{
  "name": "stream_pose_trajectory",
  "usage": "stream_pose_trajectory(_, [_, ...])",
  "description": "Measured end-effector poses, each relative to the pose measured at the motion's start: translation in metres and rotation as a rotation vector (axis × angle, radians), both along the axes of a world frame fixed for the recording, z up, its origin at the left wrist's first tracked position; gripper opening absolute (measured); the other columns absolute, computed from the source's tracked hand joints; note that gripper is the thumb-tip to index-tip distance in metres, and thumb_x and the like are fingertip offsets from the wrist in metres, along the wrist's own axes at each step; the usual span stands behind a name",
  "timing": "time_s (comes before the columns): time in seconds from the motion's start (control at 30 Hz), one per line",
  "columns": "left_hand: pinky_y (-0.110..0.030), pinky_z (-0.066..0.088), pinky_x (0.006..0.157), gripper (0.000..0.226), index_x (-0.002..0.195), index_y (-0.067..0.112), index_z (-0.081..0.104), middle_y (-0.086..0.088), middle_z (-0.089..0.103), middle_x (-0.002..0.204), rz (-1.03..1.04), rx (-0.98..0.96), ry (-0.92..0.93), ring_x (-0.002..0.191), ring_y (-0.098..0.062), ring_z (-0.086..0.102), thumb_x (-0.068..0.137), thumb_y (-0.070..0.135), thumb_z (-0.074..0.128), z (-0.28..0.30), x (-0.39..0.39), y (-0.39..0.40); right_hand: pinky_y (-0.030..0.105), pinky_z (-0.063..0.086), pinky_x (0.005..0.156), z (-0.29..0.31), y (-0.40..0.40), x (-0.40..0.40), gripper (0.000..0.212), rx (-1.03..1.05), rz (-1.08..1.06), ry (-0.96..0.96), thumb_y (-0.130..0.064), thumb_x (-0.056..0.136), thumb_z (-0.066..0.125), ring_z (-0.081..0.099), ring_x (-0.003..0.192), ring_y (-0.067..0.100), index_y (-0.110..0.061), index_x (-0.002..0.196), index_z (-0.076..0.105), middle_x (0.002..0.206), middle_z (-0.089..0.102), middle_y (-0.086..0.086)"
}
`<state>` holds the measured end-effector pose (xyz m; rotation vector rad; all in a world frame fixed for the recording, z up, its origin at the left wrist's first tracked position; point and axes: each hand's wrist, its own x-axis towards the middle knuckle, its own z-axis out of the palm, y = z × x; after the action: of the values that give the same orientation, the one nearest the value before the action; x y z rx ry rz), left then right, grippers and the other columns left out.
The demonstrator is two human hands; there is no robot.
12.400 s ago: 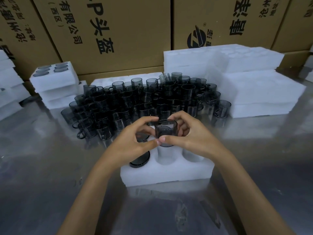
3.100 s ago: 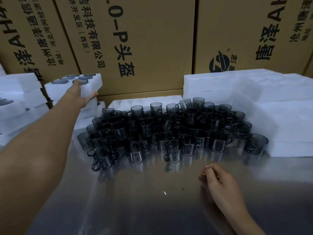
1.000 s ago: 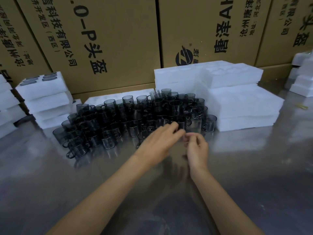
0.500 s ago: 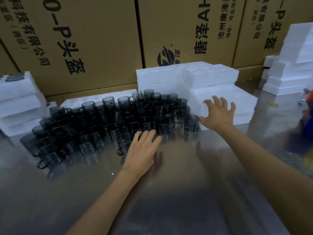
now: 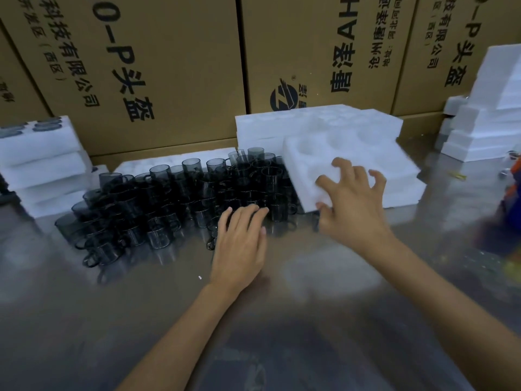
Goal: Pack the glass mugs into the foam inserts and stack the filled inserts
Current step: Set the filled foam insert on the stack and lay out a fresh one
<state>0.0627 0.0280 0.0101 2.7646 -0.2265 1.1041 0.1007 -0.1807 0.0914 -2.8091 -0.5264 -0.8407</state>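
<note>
Your right hand (image 5: 352, 204) grips an empty foam insert (image 5: 332, 162) at its near edge, fingers curled over the top face and thumb under the lower corner. The insert is tilted, its near-left corner lifted off the stack of empty inserts (image 5: 318, 122) behind it; round cavities show in its top, none holding a mug. Your left hand (image 5: 242, 241) lies flat on the worktop (image 5: 141, 320), fingers straight and together, holding nothing, fingertips just short of the nearest glass mugs (image 5: 174, 201). Your two hands are apart, the right beyond and to the right of the left.

The mugs stand in a dense cluster, left of the tilted insert and touching its left edge region; whether glass meets foam cannot be told. Filled inserts (image 5: 36, 153) are stacked at the far left, dark mug rims visible in the top one. A second pile of white foam (image 5: 485, 122) rises at the far right. Cardboard cartons (image 5: 169, 66) close off the back edge.

Bare metal worktop runs from your left hand toward you and across to the right, below the tilted insert. A blurred coloured object (image 5: 510, 198) sits at the right edge.
</note>
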Motion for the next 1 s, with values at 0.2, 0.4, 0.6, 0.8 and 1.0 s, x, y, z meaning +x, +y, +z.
stream_pose_trajectory(0.2, [-0.044, 0.017, 0.121, 0.037, 0.132, 0.016, 0.053, 0.000, 0.057, 0.130, 0.026, -0.286, -0.123, 0.126, -0.017, 0.050, 0.096, 0.012, 0.041, 0.005, -0.027, 0.010, 0.046, 0.019, 0.100, -0.027, 0.029, -0.079, 0.035, -0.038, 0.085, 0.142, -0.042, 0.076, 0.057, 0.043, 0.114, 0.024, -0.024, 0.104, 0.068, 0.125, 0.046, 0.001])
stream_pose_trajectory(0.4, [-0.046, 0.015, 0.121, 0.040, 0.127, 0.017, 0.055, 0.001, 0.056, 0.127, 0.086, -0.405, -0.057, 0.127, -0.018, 0.047, 0.092, 0.001, 0.045, 0.002, -0.051, 0.036, 0.038, 0.030, 0.091, -0.048, 0.043, -0.118, 0.043, -0.028, 0.184, 0.263, -0.050, 0.079, 0.046, 0.040, 0.103, 0.020, -0.024, 0.104, 0.067, 0.110, 0.047, -0.004])
stream_pose_trajectory(0.6, [-0.033, 0.036, 0.105, 0.029, 0.118, 0.024, 0.059, 0.015, 0.056, 0.117, -0.082, -0.748, 0.055, 0.119, -0.006, 0.046, 0.092, 0.028, 0.046, 0.006, -0.066, 0.048, 0.026, 0.030, 0.082, -0.052, 0.065, -0.147, 0.030, 0.080, 0.503, 0.358, -0.044, 0.082, 0.049, 0.042, 0.095, 0.008, -0.026, 0.105, 0.056, 0.115, 0.042, -0.014])
stream_pose_trajectory(0.8, [-0.039, 0.049, 0.098, 0.018, 0.107, 0.015, 0.065, 0.003, 0.067, 0.103, -0.119, -0.966, 0.133, 0.103, -0.014, 0.062, 0.093, 0.005, 0.062, 0.009, -0.067, 0.084, 0.038, 0.049, 0.074, -0.030, 0.080, -0.113, 0.027, 0.405, 0.457, 0.370, -0.042, 0.092, 0.053, 0.060, 0.090, 0.016, -0.028, 0.114, 0.044, 0.117, 0.048, -0.012])
stream_pose_trajectory(1.0, [-0.021, 0.046, 0.077, 0.031, 0.104, 0.042, 0.064, 0.009, 0.061, 0.102, -0.151, -0.913, 0.612, 0.085, -0.001, 0.059, 0.075, 0.046, 0.070, 0.011, -0.064, 0.092, 0.041, 0.043, 0.104, -0.017, 0.098, -0.001, 0.038, 0.224, 0.169, 0.621, -0.029, 0.094, 0.055, 0.051, 0.122, 0.030, -0.026, 0.131, 0.054, 0.130, 0.052, 0.005])
